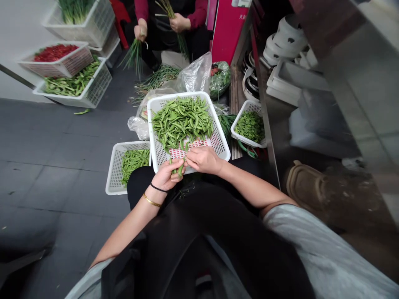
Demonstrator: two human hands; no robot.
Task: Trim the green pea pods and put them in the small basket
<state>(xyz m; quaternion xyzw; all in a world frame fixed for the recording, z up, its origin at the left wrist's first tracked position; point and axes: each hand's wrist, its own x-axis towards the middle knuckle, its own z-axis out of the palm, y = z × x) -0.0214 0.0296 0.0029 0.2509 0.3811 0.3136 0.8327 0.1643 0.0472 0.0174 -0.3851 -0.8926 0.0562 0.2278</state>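
On my lap a white perforated basket (220, 135) holds a heap of green pea pods (183, 120), piled toward its far side. Over the near rim, my left hand (168, 175) is closed around a few pea pods (180, 169), with a black band and a gold bracelet on its wrist. My right hand (204, 160) touches it from the right, fingers pinched at the end of a pod; the fingertips partly hide what they grip. Down by my left knee, a second white basket (114, 170) contains more pea pods (134, 162).
Opposite me, another person's hands (180, 23) hold long green stalks. Stacked white baskets (67, 99) of vegetables stand at the left. On the right are a basket of greens (249, 126) and a metal shelf holding containers (282, 85). Plastic bags (196, 77) lie beyond my basket.
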